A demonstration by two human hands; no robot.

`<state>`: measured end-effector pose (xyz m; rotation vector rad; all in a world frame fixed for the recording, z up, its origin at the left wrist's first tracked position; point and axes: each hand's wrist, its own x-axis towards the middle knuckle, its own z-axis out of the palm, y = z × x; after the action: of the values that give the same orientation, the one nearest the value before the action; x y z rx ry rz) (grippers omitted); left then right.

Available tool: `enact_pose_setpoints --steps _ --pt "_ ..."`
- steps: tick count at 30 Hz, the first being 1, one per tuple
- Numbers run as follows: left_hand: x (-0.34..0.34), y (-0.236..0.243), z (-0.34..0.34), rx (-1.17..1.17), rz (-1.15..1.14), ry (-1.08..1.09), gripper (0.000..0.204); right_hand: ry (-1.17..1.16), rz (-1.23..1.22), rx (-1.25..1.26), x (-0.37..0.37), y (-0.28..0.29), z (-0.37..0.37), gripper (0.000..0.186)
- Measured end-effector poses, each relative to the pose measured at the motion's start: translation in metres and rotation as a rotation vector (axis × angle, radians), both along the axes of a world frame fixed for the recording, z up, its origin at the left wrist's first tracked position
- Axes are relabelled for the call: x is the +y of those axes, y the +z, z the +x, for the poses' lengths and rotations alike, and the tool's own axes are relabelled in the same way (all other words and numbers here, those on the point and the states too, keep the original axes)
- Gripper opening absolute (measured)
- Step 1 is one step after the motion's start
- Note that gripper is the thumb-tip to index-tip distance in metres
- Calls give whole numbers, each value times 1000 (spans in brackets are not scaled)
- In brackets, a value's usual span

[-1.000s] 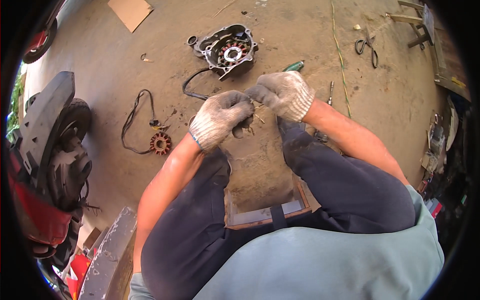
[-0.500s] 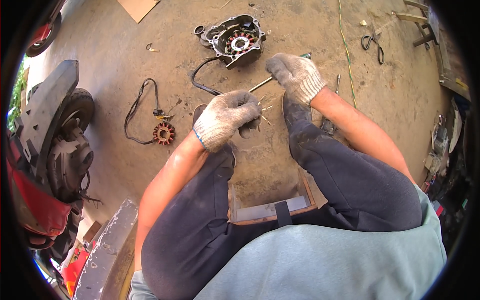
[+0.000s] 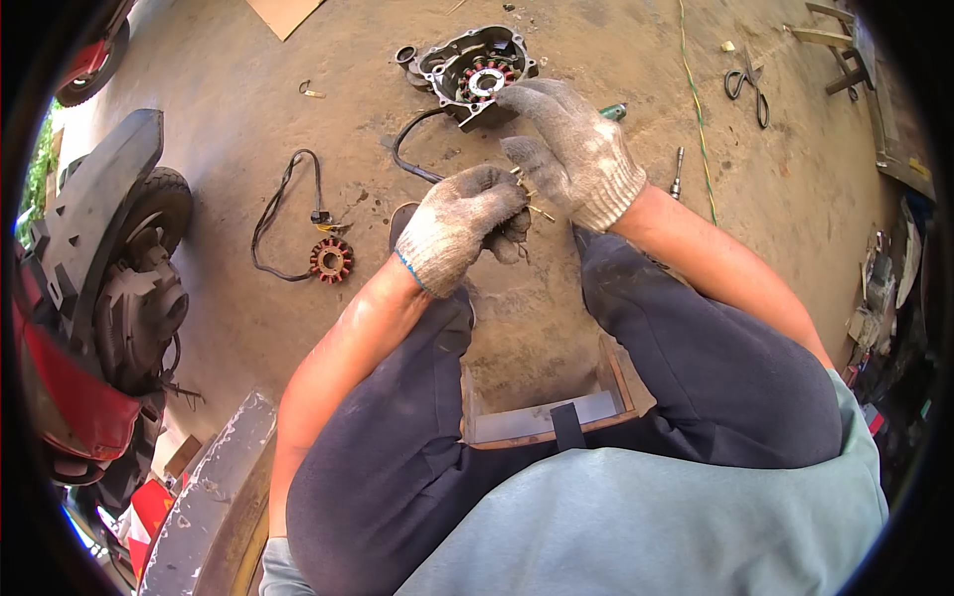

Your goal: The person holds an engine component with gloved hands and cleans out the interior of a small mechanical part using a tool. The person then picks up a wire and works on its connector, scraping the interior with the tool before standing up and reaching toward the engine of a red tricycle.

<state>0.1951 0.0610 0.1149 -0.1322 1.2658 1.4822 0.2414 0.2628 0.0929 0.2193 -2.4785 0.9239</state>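
Note:
My left hand [image 3: 462,219], in a soiled knit glove, is closed around several thin brass-coloured bolts [image 3: 540,213] whose ends stick out past its fingertips. Just right of it is my gloved right hand [image 3: 581,149], thumb and fingers spread apart; nothing shows in its grip. Its thumb comes close to the bolts; whether it touches them I cannot tell. Beyond both hands an engine side cover [image 3: 459,107] lies on the floor with a stator [image 3: 487,83] inside and a black cable leading toward my left hand. A green-handled tool [image 3: 614,111] lies behind the right hand, its shaft hidden.
A loose stator [image 3: 331,260] with its cable rests on the floor at left. Farther left stands a red motorbike [image 3: 79,407]. At right are a socket tool [image 3: 678,175], a yellow-green wire [image 3: 699,119] and scissors [image 3: 749,91]. Cardboard [image 3: 283,12] lies far off.
My right hand has let go of the green-handled tool, opened, and moved left toward my left hand. The left hand keeps the bolts, with its fingers drawn in more. The view has shifted slightly.

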Motion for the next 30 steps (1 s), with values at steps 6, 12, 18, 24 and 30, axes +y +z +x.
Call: enact_pose_setpoints --steps 6,12,18,24,30 --pt "2 4 3 334 -153 -91 23 -34 -513 -536 12 -3 5 37" --pt "2 7 8 923 -249 -123 20 -199 -86 -444 -8 -11 8 38" --pt "7 8 10 1046 -341 -204 21 -169 -204 -336 -13 -14 11 39" --pt "6 13 15 822 -282 -102 22 -165 -98 -337 -15 -16 9 35" --pt "7 9 14 1163 -286 -116 22 -141 -174 -249 -17 -13 8 36"
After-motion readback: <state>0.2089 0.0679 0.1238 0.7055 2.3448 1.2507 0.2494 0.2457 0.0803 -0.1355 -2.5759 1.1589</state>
